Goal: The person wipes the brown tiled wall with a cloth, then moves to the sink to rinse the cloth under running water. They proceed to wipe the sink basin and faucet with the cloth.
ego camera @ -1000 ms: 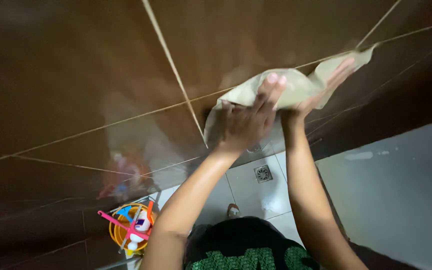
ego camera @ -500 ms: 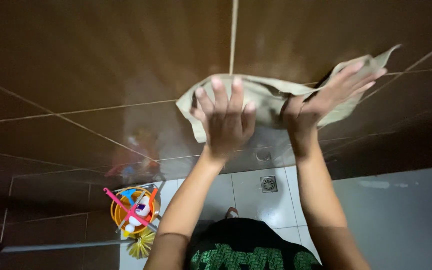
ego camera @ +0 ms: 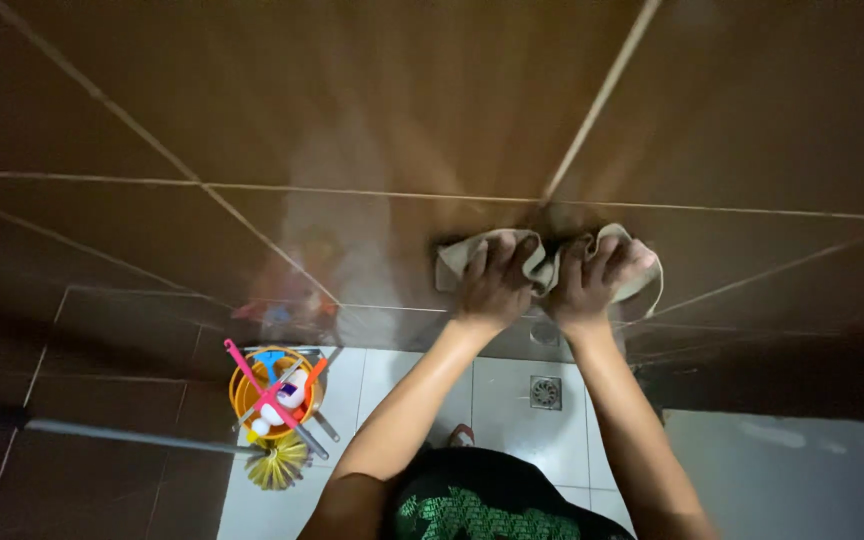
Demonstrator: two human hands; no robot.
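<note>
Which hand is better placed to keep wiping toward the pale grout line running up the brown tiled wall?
Probably right: the right hand presses the bunched beige cloth just below the grout line; the left hand sits farther left.

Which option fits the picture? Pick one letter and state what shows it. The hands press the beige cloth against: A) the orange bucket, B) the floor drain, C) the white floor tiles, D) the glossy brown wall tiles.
D: the left hand and the right hand lie side by side on the bunched beige cloth, flat against the glossy brown wall tiles, well above the white floor tiles.
</note>
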